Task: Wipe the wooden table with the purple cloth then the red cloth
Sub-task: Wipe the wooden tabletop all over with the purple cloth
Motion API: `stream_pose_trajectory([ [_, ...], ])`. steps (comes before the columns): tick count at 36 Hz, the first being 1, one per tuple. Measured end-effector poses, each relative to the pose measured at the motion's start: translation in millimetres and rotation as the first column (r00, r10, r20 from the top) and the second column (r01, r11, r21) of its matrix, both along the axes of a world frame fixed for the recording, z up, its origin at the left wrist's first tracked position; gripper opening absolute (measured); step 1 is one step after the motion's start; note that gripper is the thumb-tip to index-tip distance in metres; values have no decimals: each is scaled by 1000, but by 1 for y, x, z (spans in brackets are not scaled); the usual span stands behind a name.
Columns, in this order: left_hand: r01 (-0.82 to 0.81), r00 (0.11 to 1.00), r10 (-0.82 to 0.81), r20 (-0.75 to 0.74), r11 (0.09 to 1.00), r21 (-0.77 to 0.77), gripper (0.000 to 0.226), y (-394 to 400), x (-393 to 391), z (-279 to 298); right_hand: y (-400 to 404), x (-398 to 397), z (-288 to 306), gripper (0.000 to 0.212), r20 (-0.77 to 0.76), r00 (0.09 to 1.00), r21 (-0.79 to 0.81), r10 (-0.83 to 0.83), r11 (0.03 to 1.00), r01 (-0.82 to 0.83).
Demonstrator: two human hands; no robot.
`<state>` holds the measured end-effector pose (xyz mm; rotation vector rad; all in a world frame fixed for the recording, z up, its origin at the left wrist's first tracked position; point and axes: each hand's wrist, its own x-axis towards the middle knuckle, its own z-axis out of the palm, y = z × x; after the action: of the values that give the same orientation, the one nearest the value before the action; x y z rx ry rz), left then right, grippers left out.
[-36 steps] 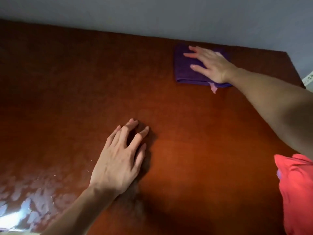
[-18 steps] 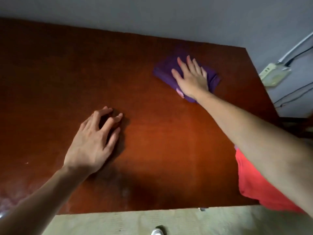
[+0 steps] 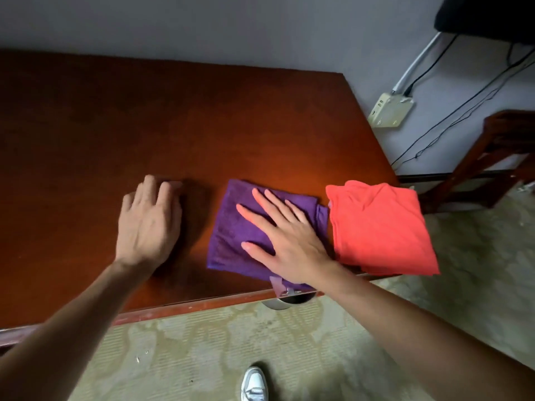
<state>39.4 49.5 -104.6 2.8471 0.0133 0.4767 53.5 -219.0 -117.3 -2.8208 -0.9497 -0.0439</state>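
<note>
The folded purple terry cloth (image 3: 231,235) lies flat under the right hand (image 3: 285,238), whose fingers are spread wide, pressing it onto the reddish-brown wooden table (image 3: 144,117). Just beyond the right hand's outer side, the folded red cloth (image 3: 379,227) overhangs the table's corner. The left hand (image 3: 149,224) rests palm-down on bare wood on the purple cloth's other side, fingers loosely extended, holding nothing.

— What is the right hand (image 3: 292,244) doing?
— It is lying flat, fingers spread, on the folded purple cloth (image 3: 231,235) near the front edge of the wooden bench (image 3: 173,117).
— And the left hand (image 3: 149,224)?
— Resting palm down on bare wood, just beside the cloth.
— The red cloth (image 3: 379,227)?
— Touching the purple one's right side, overhanging the bench corner.
</note>
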Motion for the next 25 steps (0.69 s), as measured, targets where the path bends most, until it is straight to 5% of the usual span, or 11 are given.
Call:
stream_pose_trajectory([
  [6,73,996,-68,57,994,-81,22,-55,28,-4,-31,97,12,63,-91,951,-68,297,951,-303],
  [15,180,975,-184,-129,983,-39,49,-69,91,-15,-62,256,10,60,-64,979,-78,192,977,-196],
  [25,231,915,-248,-319,969,-89,52,-68,103,-10,-94,411,18,57,-96,995,-62,-10,998,4],
])
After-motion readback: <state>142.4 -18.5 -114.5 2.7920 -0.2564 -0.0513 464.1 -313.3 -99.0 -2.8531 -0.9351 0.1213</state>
